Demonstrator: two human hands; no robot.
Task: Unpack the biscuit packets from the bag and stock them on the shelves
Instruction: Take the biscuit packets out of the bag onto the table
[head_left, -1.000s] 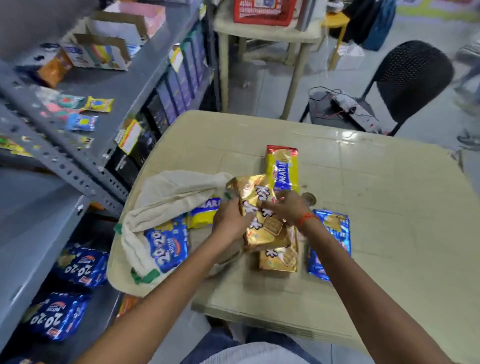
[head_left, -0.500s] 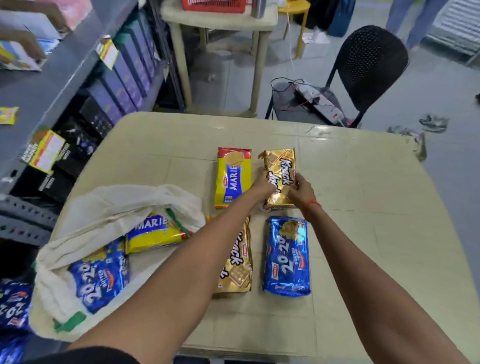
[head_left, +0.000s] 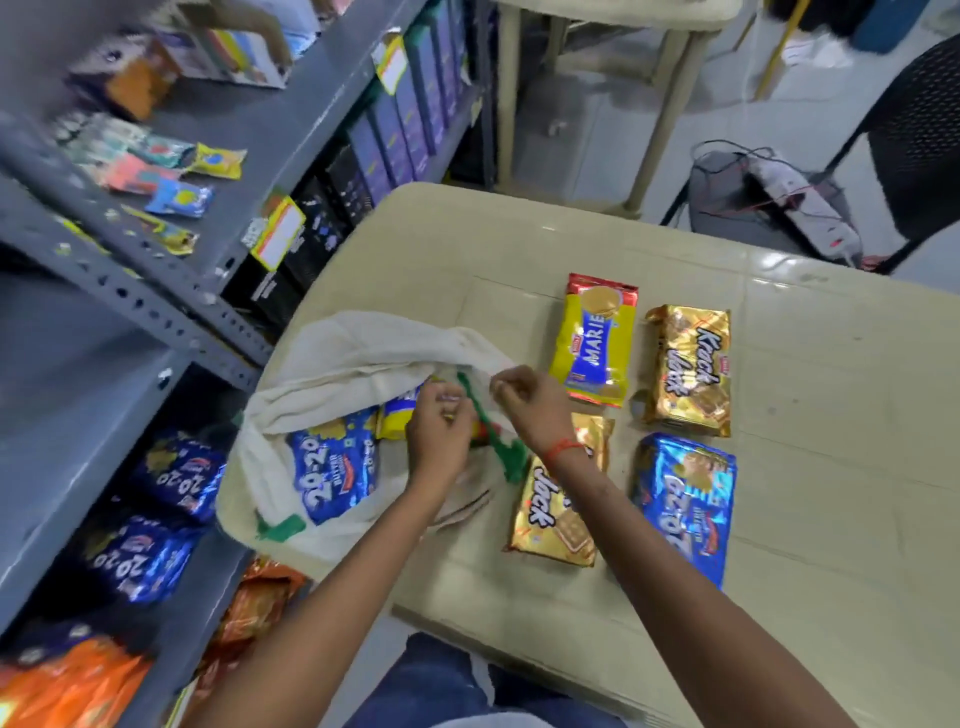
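A white cloth bag (head_left: 343, 353) with green trim lies at the table's left edge. Inside it show a blue 20-20 packet (head_left: 327, 473) and a yellow Marie packet (head_left: 396, 418), partly hidden. My left hand (head_left: 439, 434) is curled over that Marie packet at the bag's mouth. My right hand (head_left: 530, 402) pinches the bag's rim and lifts it. Laid out on the table (head_left: 810, 415) are a Marie packet (head_left: 597, 338), a gold Krack Jack packet (head_left: 691, 369), a second gold packet (head_left: 558, 512) and a blue 20-20 packet (head_left: 685, 499).
Grey metal shelves (head_left: 130, 296) stand close on the left, with blue 20-20 packets (head_left: 150, 519) and orange packets (head_left: 67, 680) on the low levels. A black chair (head_left: 914, 130) and a power strip (head_left: 800, 208) sit beyond the table.
Both hands set the gold packet down beside the Marie packet, let it go and came back left to the bag's mouth. The head camera swung left toward the shelves.
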